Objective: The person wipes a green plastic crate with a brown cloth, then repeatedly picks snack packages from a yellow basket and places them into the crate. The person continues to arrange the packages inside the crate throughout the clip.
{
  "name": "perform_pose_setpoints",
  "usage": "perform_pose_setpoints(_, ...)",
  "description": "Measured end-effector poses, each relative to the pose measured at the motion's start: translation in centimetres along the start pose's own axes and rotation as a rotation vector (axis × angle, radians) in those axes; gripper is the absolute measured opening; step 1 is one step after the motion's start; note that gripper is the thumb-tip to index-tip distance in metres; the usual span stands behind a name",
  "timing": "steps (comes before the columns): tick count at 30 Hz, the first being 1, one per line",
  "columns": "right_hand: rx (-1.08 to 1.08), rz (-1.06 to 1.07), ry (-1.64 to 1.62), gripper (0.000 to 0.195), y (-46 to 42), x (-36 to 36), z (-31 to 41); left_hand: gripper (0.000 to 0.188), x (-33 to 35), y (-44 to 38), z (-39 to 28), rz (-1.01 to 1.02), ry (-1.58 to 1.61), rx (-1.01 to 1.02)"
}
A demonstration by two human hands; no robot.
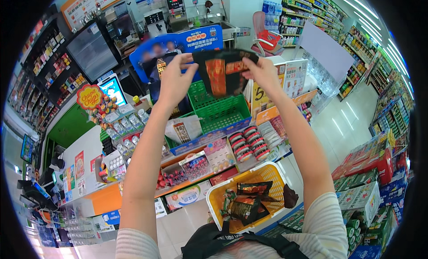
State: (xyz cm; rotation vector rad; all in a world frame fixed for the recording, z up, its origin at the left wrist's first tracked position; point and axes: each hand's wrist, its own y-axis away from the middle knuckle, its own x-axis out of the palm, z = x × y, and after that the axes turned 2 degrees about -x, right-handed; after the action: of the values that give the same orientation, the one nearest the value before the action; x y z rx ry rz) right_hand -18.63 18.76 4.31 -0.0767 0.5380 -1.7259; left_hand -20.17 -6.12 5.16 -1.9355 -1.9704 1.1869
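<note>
A black packet [217, 73] with orange-red print is held up in front of me, slightly blurred. At its upper left corner are the fingertips of my left hand [175, 78]. My right hand [264, 73] pinches the upper right part between thumb and fingers. Below and behind the packet is a green plastic display rack [222, 118] with perforated compartments and a blue printed header [200, 40]. A white packet [184, 129] leans in its front left compartment. Dark packets [160, 66] with gold print stand behind that, partly hidden by my left hand.
A yellow shopping basket [247, 178] holding several dark packets is directly before my body. Red-lidded tubs [249, 143] and boxed sweets [195, 165] line the counter front. A lollipop stand [90, 97] is left, a price sign [264, 95] right. Stacked drink cartons [361, 195] stand at lower right.
</note>
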Motion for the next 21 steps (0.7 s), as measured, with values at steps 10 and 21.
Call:
perform_pose_setpoints(10, -0.051, -0.092, -0.046, 0.027, -12.0, 10.2, -5.3, 0.033, -1.3, -2.4, 12.1, 0.071, 0.037, -0.156)
perform_pose_setpoints(21, 0.254, 0.057, 0.051, 0.036, -13.5, 14.8, -11.1, 0.033, 1.3, 0.2, 15.4, 0.157, 0.127, -0.25)
